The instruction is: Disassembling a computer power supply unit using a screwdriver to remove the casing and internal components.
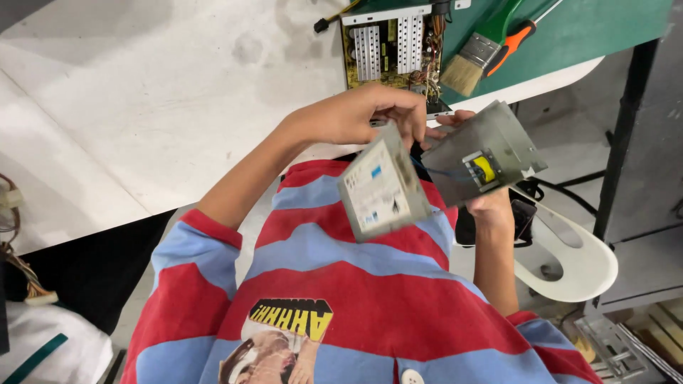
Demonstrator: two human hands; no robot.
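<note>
My left hand point(363, 114) grips the top edge of a grey metal cover panel point(383, 186) with a white label on it, tilted over my red and blue striped shirt. My right hand point(491, 208) holds from below a second grey metal casing piece point(491, 146) that carries a yellow and black part point(484, 169). The two metal pieces are close together at chest height, and thin blue wires point(437, 171) run between them.
An open circuit board with heat sinks point(391, 46) lies at the white table's point(142, 107) edge beside a green mat point(590, 28). On the mat are a paint brush point(473, 60) and an orange-handled screwdriver point(514, 41). A bundle of cables point(11, 242) sits far left.
</note>
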